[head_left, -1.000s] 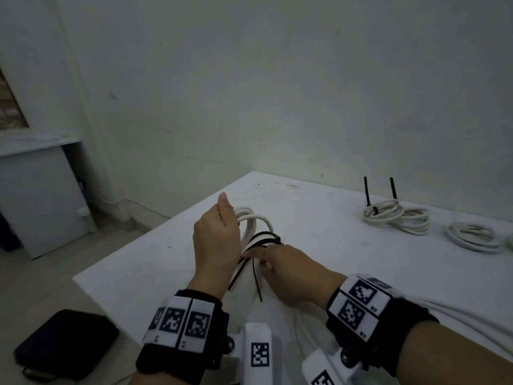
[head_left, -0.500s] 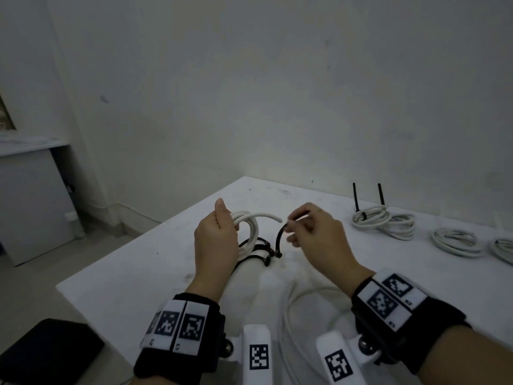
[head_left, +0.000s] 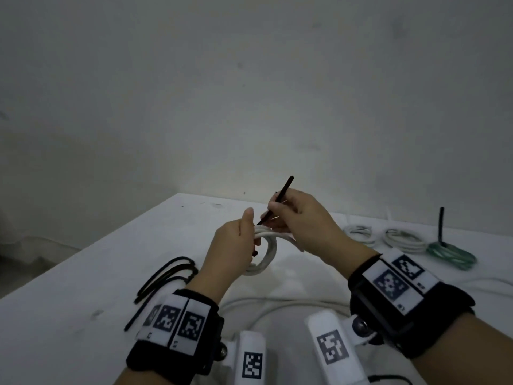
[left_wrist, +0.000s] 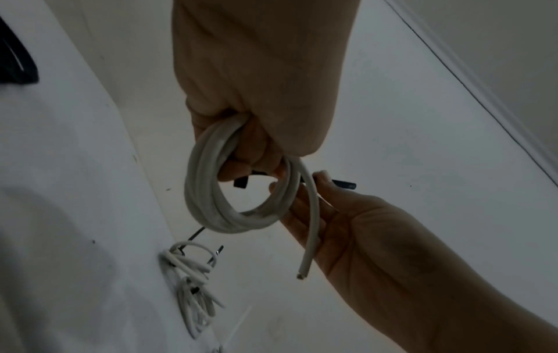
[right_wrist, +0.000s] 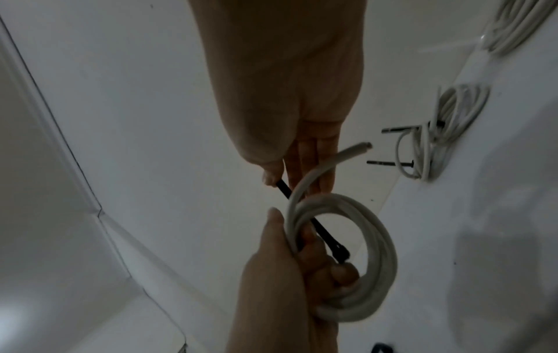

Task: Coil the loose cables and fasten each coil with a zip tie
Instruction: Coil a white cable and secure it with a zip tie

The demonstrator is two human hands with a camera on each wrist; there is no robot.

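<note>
My left hand [head_left: 236, 245] grips a white cable coil [head_left: 265, 254] and holds it up above the white table [head_left: 83, 287]. The coil [left_wrist: 238, 191] hangs from my curled fingers, its loose cut end [left_wrist: 305, 270] pointing down. My right hand [head_left: 299, 218] pinches a black zip tie [head_left: 277, 200] between thumb and fingers, right beside the coil. In the right wrist view the zip tie [right_wrist: 320, 229] passes through the coil [right_wrist: 353, 258], and its head lies against my left fingers. The tie's tail sticks up past my right hand.
Several spare black zip ties [head_left: 163, 276] lie on the table left of my left wrist. Tied white coils [head_left: 388, 237] and a green coil [head_left: 449, 254] with an upright tie tail sit at the right. A loose white cable [head_left: 277, 304] runs across the table near me.
My right hand took a zip tie from the pile, lifted it and brought it to the coil. Both hands rose with the coil, and the view shifted left to right.
</note>
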